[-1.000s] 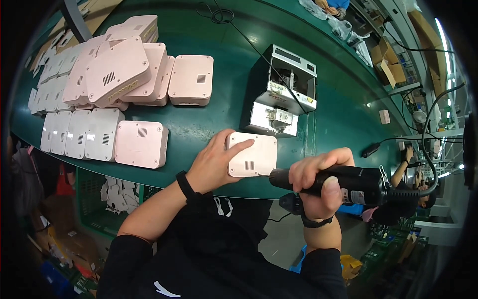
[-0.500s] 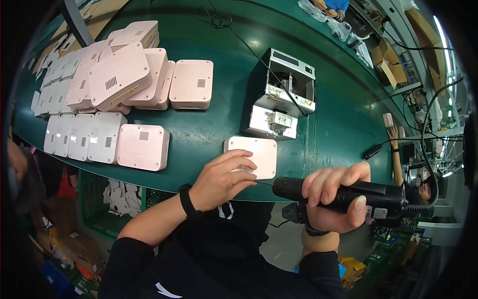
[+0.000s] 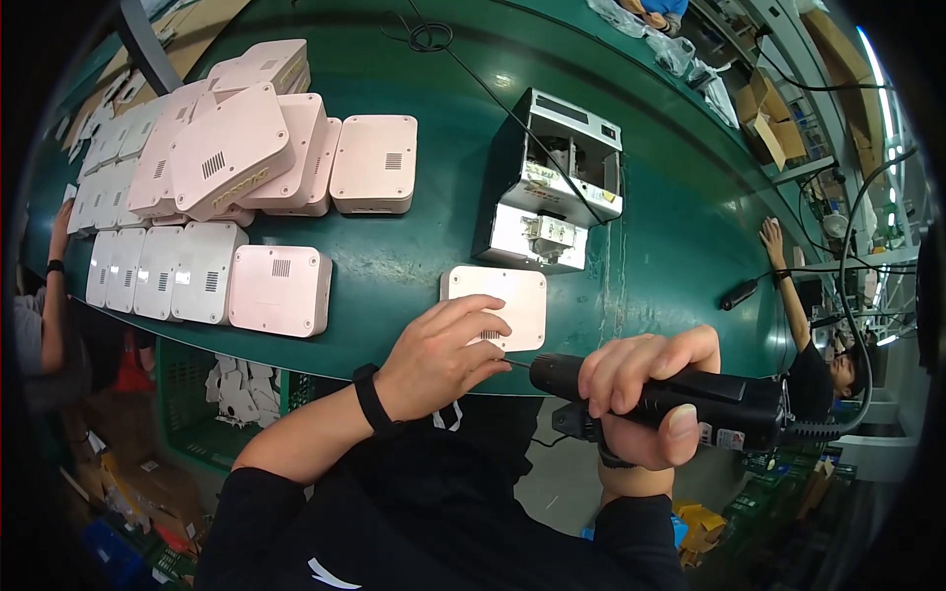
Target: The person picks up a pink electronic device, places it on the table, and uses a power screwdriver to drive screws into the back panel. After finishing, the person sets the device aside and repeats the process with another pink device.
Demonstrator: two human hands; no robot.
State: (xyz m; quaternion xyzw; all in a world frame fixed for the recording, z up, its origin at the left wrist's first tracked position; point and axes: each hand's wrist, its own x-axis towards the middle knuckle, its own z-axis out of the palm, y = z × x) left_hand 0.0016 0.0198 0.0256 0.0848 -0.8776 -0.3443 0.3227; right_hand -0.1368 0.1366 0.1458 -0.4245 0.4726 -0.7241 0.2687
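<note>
A flat pale pink square case (image 3: 498,300) lies on the green table (image 3: 414,256) near its front edge. My left hand (image 3: 443,360) rests on the case's near corner, fingertips pinched at the tip of a black electric screwdriver (image 3: 670,394). My right hand (image 3: 645,394) grips the screwdriver, which lies nearly level and points left toward the case.
A grey metal screw feeder box (image 3: 557,182) stands just behind the case. Several pink cases are stacked and lined up at the left (image 3: 236,197). Another person's arm (image 3: 49,295) shows at the left edge, and another person (image 3: 808,325) reaches in at the right.
My left hand has slid from the top of the case back to its near edge. The screwdriver has dropped lower and its tip now meets my left fingers.
</note>
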